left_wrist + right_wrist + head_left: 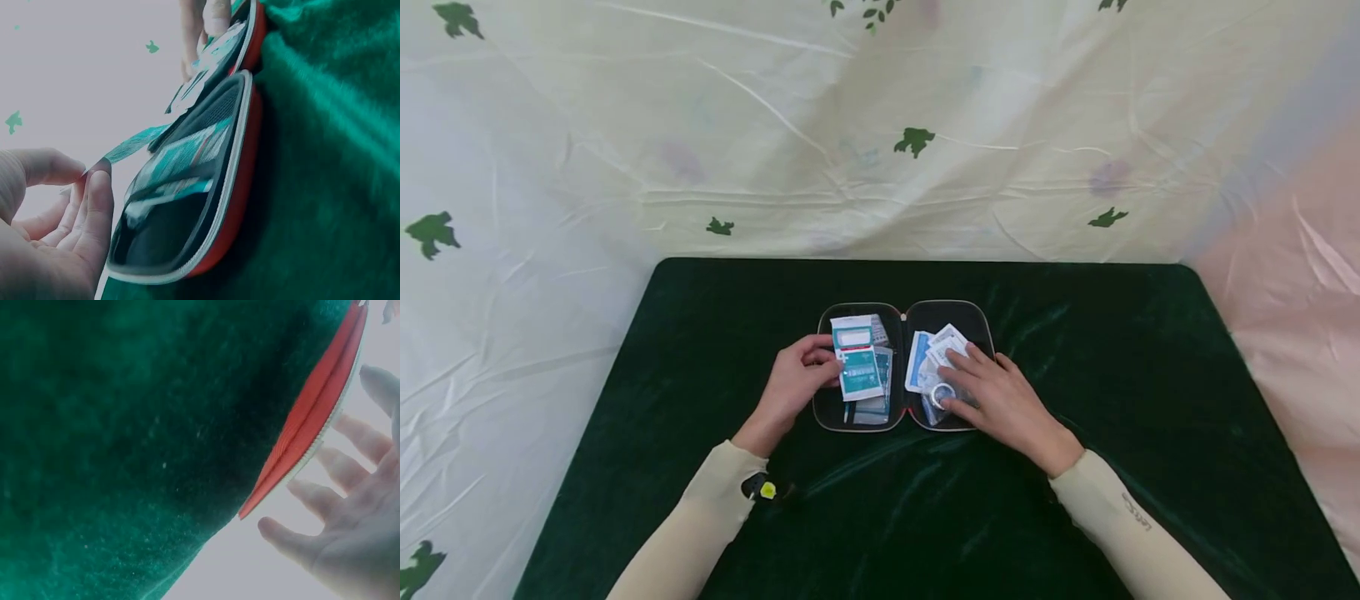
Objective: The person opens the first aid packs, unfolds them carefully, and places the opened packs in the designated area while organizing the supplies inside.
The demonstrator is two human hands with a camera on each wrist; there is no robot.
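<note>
A red zip case (234, 206) with a black lining lies spread flat on the table, its two halves side by side. Between thumb and fingertips, my left hand (805, 371) pinches the left edge of a teal-and-white packet (860, 373), held over the left half. Under it, more flat packets (872, 410) sit in that half, partly hidden. My right hand (1000, 398), fingers spread, reaches over the right half, where white-and-blue packets (917, 364) and a white tape roll (942, 394) lie. Its fingertips overlap these things in the head view.
Dark green velvet cloth (700, 333) covers the table. Behind it hangs a pale curtain (820, 200) with green leaf shapes. A black band with a yellow piece (760, 487) is on the left sleeve.
</note>
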